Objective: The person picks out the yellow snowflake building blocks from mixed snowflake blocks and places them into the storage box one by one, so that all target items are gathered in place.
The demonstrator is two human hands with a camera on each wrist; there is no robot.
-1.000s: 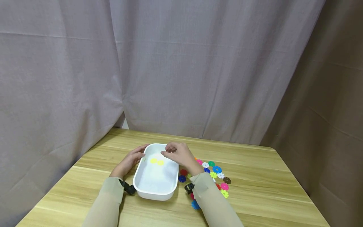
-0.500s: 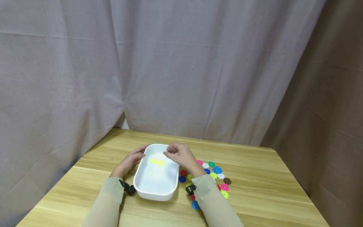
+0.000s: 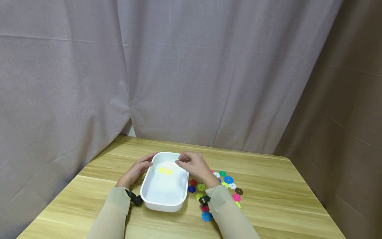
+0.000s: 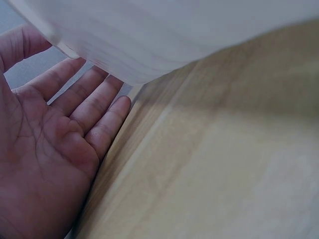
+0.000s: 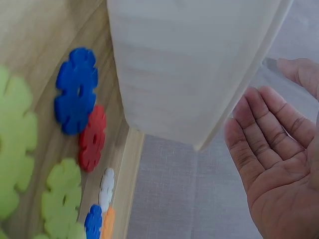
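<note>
A white plastic box stands on the table, with two yellow discs lying on its floor. My left hand holds its far left side, the thumb at the rim. In the left wrist view, the fingers lie along the outer wall. Over the box's far right rim is my right hand, its fingers slightly bent and the thumb apart. The right wrist view shows the palm beside the rim, with nothing visible in its grasp.
Flower-shaped plastic discs in many colours lie right of the box, among them a red disc, a blue disc and a brown disc. My right sleeve covers some. Grey curtains hang behind the wooden table.
My right hand has drifted slightly right, from over the box's inside toward its right rim. The left hand, the box and the yellow discs look the same.
</note>
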